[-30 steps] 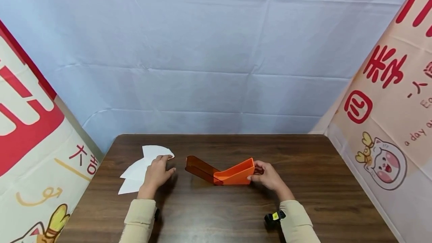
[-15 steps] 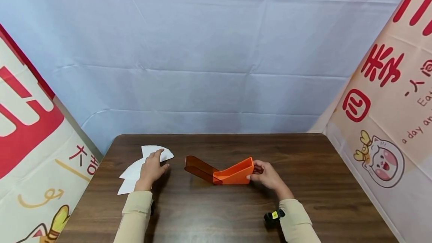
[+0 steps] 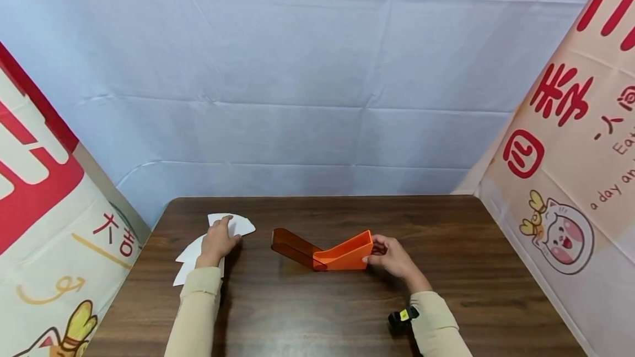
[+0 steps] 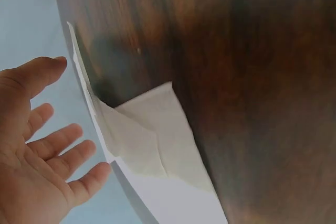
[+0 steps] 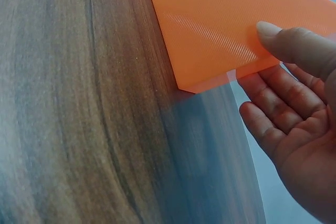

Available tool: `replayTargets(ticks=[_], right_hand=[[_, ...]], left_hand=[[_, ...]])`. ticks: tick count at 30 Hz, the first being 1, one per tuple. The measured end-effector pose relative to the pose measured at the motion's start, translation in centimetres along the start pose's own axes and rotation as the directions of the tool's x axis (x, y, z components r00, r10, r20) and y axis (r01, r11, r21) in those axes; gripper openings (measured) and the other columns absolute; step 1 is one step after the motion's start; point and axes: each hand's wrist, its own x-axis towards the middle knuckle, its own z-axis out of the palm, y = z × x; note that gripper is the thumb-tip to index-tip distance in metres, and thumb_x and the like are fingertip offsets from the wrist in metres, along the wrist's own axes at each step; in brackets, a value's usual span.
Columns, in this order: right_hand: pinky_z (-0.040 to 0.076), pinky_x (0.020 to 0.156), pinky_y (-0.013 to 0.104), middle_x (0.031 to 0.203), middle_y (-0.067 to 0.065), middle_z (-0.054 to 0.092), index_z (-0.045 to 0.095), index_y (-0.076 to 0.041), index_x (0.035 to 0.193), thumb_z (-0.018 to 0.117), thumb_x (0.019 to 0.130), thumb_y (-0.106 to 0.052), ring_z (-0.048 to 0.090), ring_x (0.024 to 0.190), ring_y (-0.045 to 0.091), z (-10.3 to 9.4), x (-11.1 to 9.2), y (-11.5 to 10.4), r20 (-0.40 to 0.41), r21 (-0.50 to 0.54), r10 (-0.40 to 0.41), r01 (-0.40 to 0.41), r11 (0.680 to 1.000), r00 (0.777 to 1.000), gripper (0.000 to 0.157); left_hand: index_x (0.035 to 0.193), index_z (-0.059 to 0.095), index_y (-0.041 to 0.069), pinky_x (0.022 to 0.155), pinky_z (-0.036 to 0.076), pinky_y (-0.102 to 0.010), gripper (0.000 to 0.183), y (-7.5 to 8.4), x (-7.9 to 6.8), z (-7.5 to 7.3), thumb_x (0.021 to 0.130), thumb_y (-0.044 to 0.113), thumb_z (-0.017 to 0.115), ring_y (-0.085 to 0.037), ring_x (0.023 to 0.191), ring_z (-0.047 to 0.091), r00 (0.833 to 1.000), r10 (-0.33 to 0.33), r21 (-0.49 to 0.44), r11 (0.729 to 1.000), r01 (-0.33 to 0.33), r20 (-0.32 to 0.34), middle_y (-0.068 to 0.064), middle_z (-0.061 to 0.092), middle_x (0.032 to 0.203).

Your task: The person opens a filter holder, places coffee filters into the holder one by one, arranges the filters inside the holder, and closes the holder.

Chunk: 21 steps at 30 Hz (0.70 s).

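White fan-shaped papers point(image 3: 241, 226), like paper coffee filters, lie overlapping on the left of the table. Over them is my left hand point(image 3: 216, 243), thumb apart and fingers loosely spread. In the left wrist view a gap shows between the fingertips and the folded filter edge point(image 4: 173, 135). An orange wedge-shaped open box point(image 3: 347, 255) stands at the middle, its see-through brown lid point(image 3: 295, 248) tilted out to the left. My right hand point(image 3: 394, 260) grips the box's right end; the right wrist view shows the thumb on its orange side point(image 5: 220, 30) and fingers at its end edge.
The dark wood-grain table point(image 3: 307, 318) has a pale cloth point(image 3: 297, 98) hanging behind it. Printed banners flank it, one at the left point(image 3: 44, 225) and one at the right point(image 3: 555, 180). A black wrist device point(image 3: 399, 319) sits by the right sleeve.
My left hand has moved left across the papers, away from the filter's right tip. The right hand, the orange box and the papers have stayed in place.
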Motion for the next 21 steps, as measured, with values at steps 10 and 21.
replayTargets(ticks=[10,21], right_hand=[[0.05,0.078,0.031,0.1,0.011,0.065,0.061,0.002,0.109,0.075,0.077,-0.003,0.061,0.091,0.026,0.1,0.0,-0.3,-0.011,-0.02,0.019,-0.019,1.0,1.0,0.036],[0.05,0.076,0.027,0.1,0.012,0.065,0.061,0.003,0.11,0.074,0.078,0.0,0.061,0.092,0.028,0.1,-0.2,-0.7,0.0,0.015,0.013,-0.012,1.0,1.0,0.035]], left_hand=[[0.133,0.044,-0.002,0.08,0.041,-0.059,0.045,-1.1,0.6,0.0,0.091,0.013,0.051,-0.048,0.105,0.05,0.995,-0.037,0.032,0.999,0.034,0.09,-0.031,0.05,0.121],[0.127,0.054,0.003,0.073,0.037,-0.062,0.041,-1.1,0.6,0.2,0.087,0.002,0.046,-0.049,0.098,0.049,0.99,-0.086,0.161,0.985,0.067,0.114,-0.031,0.051,0.113]])
